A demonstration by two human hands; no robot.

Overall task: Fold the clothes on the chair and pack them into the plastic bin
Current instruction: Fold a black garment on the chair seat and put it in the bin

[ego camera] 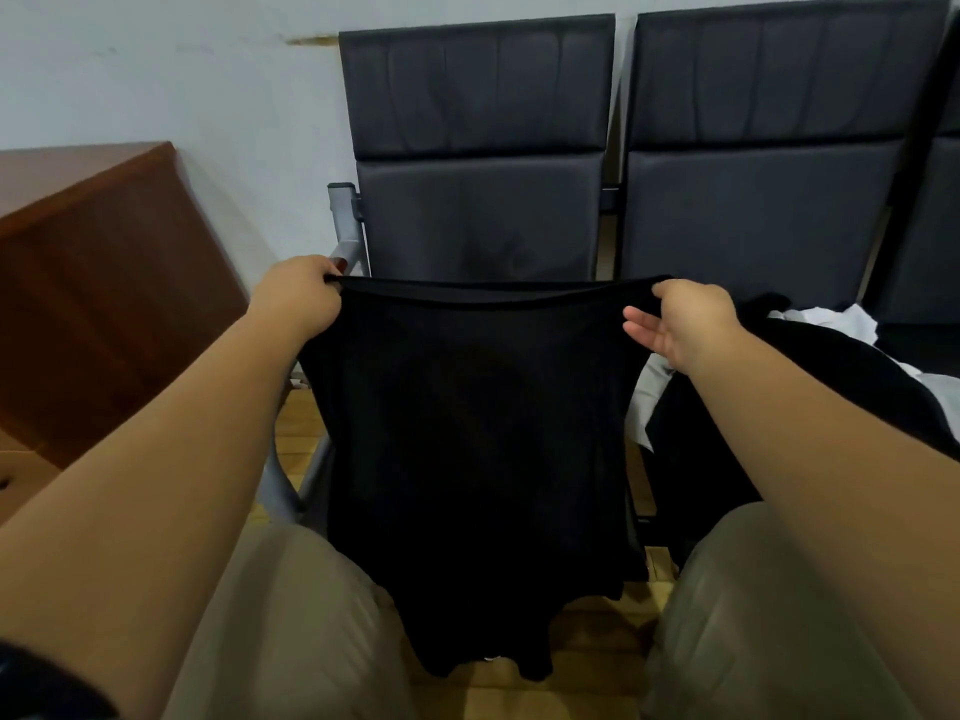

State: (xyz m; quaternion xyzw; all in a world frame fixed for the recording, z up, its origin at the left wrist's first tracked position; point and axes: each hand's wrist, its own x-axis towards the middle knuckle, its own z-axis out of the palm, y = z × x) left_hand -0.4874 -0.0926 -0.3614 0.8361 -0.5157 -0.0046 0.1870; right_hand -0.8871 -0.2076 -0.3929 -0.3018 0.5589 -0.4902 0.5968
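1. Nearest the camera, two knees in khaki trousers sit apart, with a strip of wooden floor showing between them.
2. A black garment hangs in the gap between the knees, its lower end dangling close above the floor (the cloth is too dark to tell what kind of garment it is).
3. Both bare forearms reach forward to the garment's top edge, which is pulled out into a nearly level line.
4. The left hand grips the left end of that edge, its fingers curled round the cloth.
5. The right hand pinches the right end between thumb and forefinger; its other fingers stick out loosely below, holding nothing.
6. Just beyond the right forearm, a pile of clothes, black and white pieces jumbled together, lies on the seat of the right-hand chair.
7. Straight behind the held garment stands the left-hand chair, dark and padded, its seat hidden by the cloth; a grey metal frame shows at its left side.
8. Farther left is a brown wooden desk, and a pale wall runs behind everything.
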